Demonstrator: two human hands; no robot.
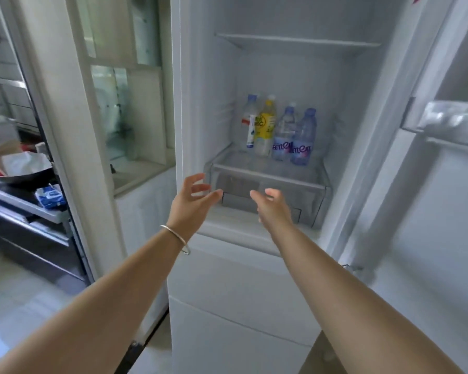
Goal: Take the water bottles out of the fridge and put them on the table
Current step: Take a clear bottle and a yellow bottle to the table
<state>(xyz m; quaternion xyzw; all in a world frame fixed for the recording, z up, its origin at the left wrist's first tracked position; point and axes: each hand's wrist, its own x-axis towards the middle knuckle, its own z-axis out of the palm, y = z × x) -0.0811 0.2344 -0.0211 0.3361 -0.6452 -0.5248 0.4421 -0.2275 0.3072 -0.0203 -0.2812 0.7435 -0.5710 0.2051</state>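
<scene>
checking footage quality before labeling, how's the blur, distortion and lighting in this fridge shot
Head view: soft all over, with motion smear worst at the right on the fridge door; wide-angle bending curves the fridge walls; lighting is flat and cool, with no harsh glare; labels on the two blue-capped bottles are partly readable; both the left hand and right hand are slightly blurred.

On the clear glass fridge shelf (268, 168) stand four plastic bottles: two blue-capped bottles with purple labels (303, 139) at its right, one yellow-labelled bottle (265, 125) at its centre, and one clear bottle with a red-and-white label (247, 112) behind-left. One slim white tube (251, 130) stands beside them.
</scene>
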